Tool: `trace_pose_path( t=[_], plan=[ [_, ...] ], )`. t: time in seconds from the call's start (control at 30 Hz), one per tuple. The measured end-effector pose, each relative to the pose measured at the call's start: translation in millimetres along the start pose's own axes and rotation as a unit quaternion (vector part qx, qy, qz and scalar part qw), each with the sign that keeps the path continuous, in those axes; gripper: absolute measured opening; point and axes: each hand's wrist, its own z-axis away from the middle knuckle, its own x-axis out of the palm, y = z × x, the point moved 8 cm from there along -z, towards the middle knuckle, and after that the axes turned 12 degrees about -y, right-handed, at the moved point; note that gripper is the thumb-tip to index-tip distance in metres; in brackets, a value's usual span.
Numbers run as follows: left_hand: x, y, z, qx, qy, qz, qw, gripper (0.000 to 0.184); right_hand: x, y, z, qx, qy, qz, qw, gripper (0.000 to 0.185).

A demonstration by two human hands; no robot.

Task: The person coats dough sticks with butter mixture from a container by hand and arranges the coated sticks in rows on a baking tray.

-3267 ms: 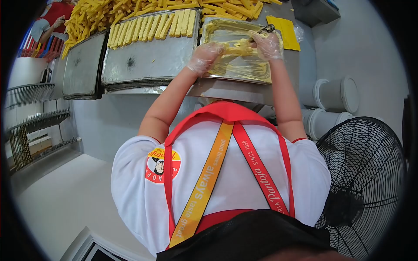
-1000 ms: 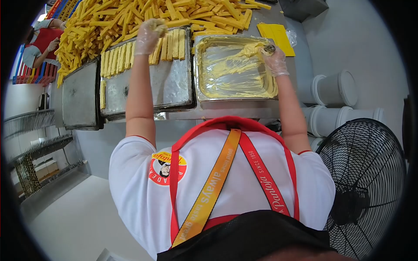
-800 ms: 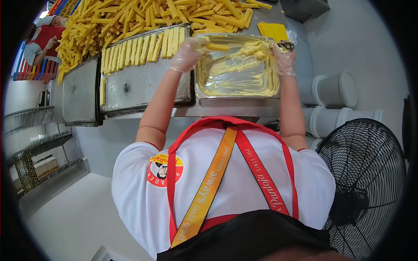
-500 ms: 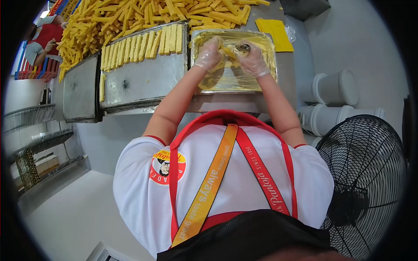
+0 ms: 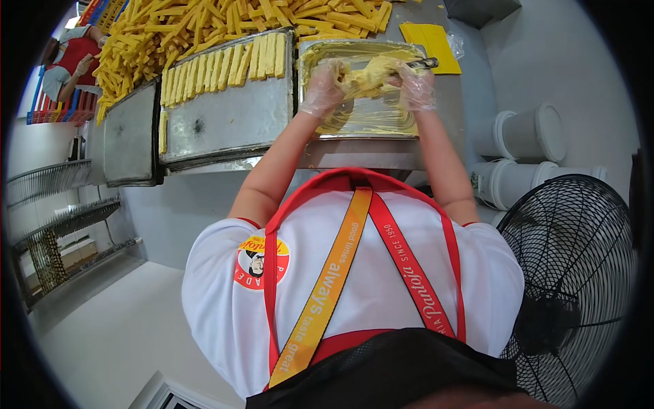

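Both hands wear clear plastic gloves and are over a shallow metal tray (image 5: 373, 131) smeared with pale yellow cream. My left hand (image 5: 325, 88) is closed at the tray's left side. Yellow, cream-coated material shows at its fingers, seemingly the end of a yellow stick (image 5: 340, 73) mostly hidden by the hand. My right hand (image 5: 416, 87) grips a spatula by its dark handle (image 5: 427, 63), which points right. A thick mass of cream (image 5: 377, 73) covers the spatula's blade and reaches across to my left hand.
Left of the cream tray, a metal baking tray (image 5: 225, 126) carries a row of coated sticks; another tray (image 5: 129, 140) adjoins it. Yellow sticks (image 5: 197, 27) are heaped behind. White buckets (image 5: 528, 133) and a black fan (image 5: 565, 293) stand right. A co-worker (image 5: 71, 61) is at far left.
The spatula's handle has swung from facing me to pointing right, and my right hand has shifted slightly right. More cream now shows between my hands.
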Motion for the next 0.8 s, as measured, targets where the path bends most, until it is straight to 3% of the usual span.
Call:
trace_pose_path(
  t=[0.13,0.23,0.37,0.43,0.5,0.53,0.6,0.63,0.77,0.8],
  plan=[
    [2.8,-8.7,3.5,-0.005,-0.023,0.005,1.0,0.033,-32.0,6.3,-0.5,0.024,0.033,0.128,0.991,0.025],
    [4.9,-6.9,1.0,0.007,-0.034,-0.029,0.999,0.03,0.4,2.0,3.2,-0.042,-0.086,-0.115,0.989,0.024],
    [-0.9,4.5,-2.5,-0.047,-0.047,-0.005,0.998,0.023,3.5,5.5,-0.8,-0.086,-0.069,0.18,0.977,0.024],
    [-8.2,19.9,-4.9,-0.03,-0.054,-0.003,0.998,0.017,-22.0,25.1,-3.7,0.026,-0.035,-0.052,0.998,0.024],
    [-8.1,27.3,-6.8,0.012,-0.067,-0.025,0.997,0.013,-30.3,4.9,-4.2,0.028,0.007,0.241,0.97,0.019],
    [-4.1,28.3,-5.4,0.046,-0.081,-0.049,0.994,0.012,-24.3,-12.0,-2.4,0.02,0.031,0.381,0.924,0.016],
    [5.7,27.4,-2.1,0.128,-0.093,-0.105,0.982,0.011,-1.5,-20.8,-5.3,-0.029,-0.018,0.126,0.991,0.014],
    [10.1,26.3,0.5,0.175,-0.092,-0.136,0.971,0.011,4.0,-23.4,-4.5,-0.054,-0.041,-0.006,0.998,0.013],
    [7.8,41.0,11.6,0.277,-0.11,-0.193,0.935,0.016,-4.1,-6.4,-12.3,0.072,0.001,-0.051,0.996,0.017],
    [7.1,43.5,13.6,0.297,-0.104,-0.211,0.925,0.017,-13.5,-1.9,-15.1,0.082,-0.006,0.079,0.993,0.018]
  ],
)
